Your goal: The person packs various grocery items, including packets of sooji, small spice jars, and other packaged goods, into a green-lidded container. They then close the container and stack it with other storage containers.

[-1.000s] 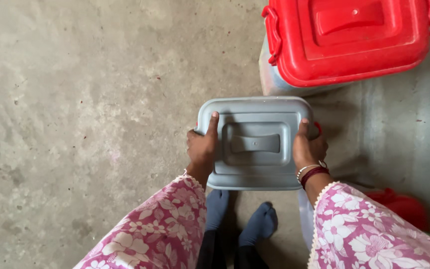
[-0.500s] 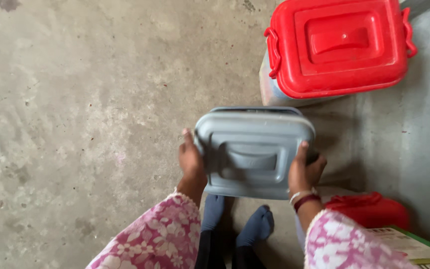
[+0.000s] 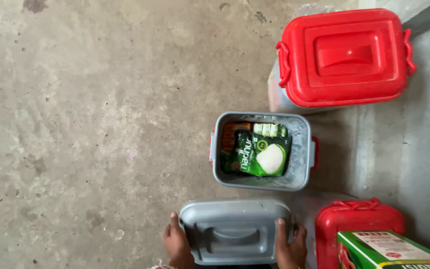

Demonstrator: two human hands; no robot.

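Observation:
Both my hands hold a grey plastic lid [image 3: 232,231] with a moulded handle, near the bottom edge of the view. My left hand [image 3: 176,245] grips its left side and my right hand [image 3: 290,246] grips its right side. Just beyond the lid stands an open grey container [image 3: 302,149] with red side clips. Inside it lies a green packet [image 3: 257,157] with a white patch, and smaller packets sit behind it.
A larger container with a red lid [image 3: 344,57] stands at the upper right. A smaller red-lidded container [image 3: 357,221] sits at the lower right with a green box [image 3: 389,251] on top. Bare concrete floor [image 3: 85,124] spreads to the left.
The grey lid has come off the grey container and moved toward me in both hands. The container's inside with the packets is now exposed.

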